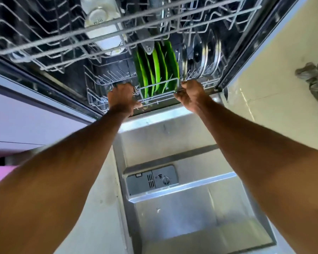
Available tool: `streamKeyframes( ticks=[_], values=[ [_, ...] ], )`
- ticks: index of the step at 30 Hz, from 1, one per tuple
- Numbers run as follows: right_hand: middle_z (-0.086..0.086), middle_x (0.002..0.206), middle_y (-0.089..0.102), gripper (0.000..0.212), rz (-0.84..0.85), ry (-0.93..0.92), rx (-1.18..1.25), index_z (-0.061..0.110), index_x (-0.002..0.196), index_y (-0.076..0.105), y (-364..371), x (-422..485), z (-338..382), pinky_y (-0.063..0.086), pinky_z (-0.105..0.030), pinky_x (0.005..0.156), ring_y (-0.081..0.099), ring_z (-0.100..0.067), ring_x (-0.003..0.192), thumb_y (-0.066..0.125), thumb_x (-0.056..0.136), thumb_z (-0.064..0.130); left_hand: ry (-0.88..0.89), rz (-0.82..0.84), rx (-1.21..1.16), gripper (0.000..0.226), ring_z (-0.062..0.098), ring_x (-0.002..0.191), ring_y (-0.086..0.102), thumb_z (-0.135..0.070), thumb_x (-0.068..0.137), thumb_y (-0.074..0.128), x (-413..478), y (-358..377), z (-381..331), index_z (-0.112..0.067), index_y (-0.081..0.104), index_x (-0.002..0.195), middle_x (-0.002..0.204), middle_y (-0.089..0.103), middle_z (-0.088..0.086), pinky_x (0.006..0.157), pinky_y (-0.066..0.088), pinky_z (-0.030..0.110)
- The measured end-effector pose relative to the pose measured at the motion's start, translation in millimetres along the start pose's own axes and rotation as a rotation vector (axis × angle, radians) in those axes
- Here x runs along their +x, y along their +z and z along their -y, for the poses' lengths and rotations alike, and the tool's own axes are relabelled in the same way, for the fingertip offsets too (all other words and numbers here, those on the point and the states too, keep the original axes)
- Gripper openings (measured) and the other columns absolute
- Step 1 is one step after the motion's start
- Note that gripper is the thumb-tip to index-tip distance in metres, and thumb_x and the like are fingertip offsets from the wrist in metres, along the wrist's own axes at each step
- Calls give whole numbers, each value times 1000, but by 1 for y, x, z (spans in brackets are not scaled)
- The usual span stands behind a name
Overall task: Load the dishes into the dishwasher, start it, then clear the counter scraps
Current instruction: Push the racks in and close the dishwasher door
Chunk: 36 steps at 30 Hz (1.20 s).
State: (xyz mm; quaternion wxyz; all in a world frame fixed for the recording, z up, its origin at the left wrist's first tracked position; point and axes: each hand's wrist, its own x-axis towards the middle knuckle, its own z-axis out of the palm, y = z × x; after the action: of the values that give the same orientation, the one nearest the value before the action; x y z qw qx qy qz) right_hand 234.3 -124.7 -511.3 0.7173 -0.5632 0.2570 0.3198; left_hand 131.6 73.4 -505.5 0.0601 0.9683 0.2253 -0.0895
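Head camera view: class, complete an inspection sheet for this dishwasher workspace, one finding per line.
Surface: open dishwasher door, steel inner face up, detergent dispenser set in it.
Job's things: green plates upright in the lower rack; metal-rimmed lids beside them; white cup in the upper rack.
Clutter: crumpled grey cloth at far right.
Grippers: left hand and right hand both grip the lower rack's front edge.
Cables: nothing seen.
Surroundings: pale surfaces either side of the dishwasher.
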Motion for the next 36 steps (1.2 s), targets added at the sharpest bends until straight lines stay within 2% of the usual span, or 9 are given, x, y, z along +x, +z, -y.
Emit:
streamKeyframes(
  ticks=[4, 8, 12, 16, 20, 27, 31, 34, 36],
  values=[
    [-1, 66, 42, 28, 103, 60, -74, 15, 81, 52, -12, 2, -7, 53, -37, 85, 42, -14, 61, 36, 101, 4, -30, -94, -3, 65, 36, 114, 58, -45, 69, 85, -8, 7, -4, -13, 57, 119, 118, 63, 16, 87, 53, 48],
    [-10, 114, 62, 21, 109, 28, -50, 17, 93, 57, -31, -23, -25, 51, -48, 99, 61, -23, 109, 41, 103, 10, 5, -318, -60, 47, 30, 115, 54, -22, 80, 76, -36, 13, -9, -12, 56, 122, 120, 60, 12, 89, 48, 42],
    [-14, 125, 68, 20, 84, 91, 56, 9, 118, 61, -62, -66, -59, 57, -43, 90, 68, -28, 114, 48, 104, 14, 153, -365, -154, 42, 25, 112, 53, -9, 86, 67, -90, 14, -16, -9, 54, 126, 118, 59, 10, 95, 43, 34],
    [-16, 124, 70, 26, 64, 227, 115, 7, 124, 61, -100, -131, -106, 57, -42, 90, 73, -27, 104, 50, 103, 17, 113, -225, -294, 44, 29, 111, 54, -5, 81, 65, -171, 11, -31, -9, 56, 123, 115, 61, 12, 93, 47, 39],
    [-21, 124, 68, 30, 35, 321, -10, 5, 125, 61, -145, -223, -140, 58, -39, 85, 72, -31, 101, 44, 103, 17, -55, 79, -448, 36, 31, 110, 57, -7, 81, 61, -271, 16, -54, -14, 57, 117, 112, 65, 9, 89, 52, 42],
    [-26, 120, 69, 34, -115, 465, -125, -4, 127, 60, -238, -372, -183, 55, -41, 87, 69, -38, 104, 48, 102, 15, -356, 694, -574, 18, 19, 96, 71, -16, 83, 63, -439, 43, -91, -17, 75, 96, 100, 76, 1, 81, 49, 18],
    [-27, 116, 70, 32, -220, 509, -108, -7, 121, 63, -277, -418, -216, 57, -44, 89, 67, -42, 111, 55, 100, 16, -592, 949, -773, 24, 28, 86, 74, -30, 77, 64, -504, 48, -112, -9, 76, 79, 83, 77, 9, 85, 59, 40],
    [-25, 119, 69, 21, -311, 562, -18, 2, 110, 64, -299, -427, -245, 52, -49, 100, 67, -38, 113, 60, 98, 19, -877, 986, -1017, 26, 23, 86, 71, -29, 97, 59, -528, 49, -129, -6, 70, 98, 104, 75, 13, 74, 58, 33],
    [-22, 118, 69, 29, -356, 572, 46, 5, 120, 60, -312, -418, -266, 50, -48, 103, 66, -35, 112, 57, 100, 26, -1115, 917, -1208, 32, 23, 94, 67, -32, 101, 56, -540, 62, -141, -4, 61, 116, 113, 70, 16, 75, 55, 27]
  ],
)
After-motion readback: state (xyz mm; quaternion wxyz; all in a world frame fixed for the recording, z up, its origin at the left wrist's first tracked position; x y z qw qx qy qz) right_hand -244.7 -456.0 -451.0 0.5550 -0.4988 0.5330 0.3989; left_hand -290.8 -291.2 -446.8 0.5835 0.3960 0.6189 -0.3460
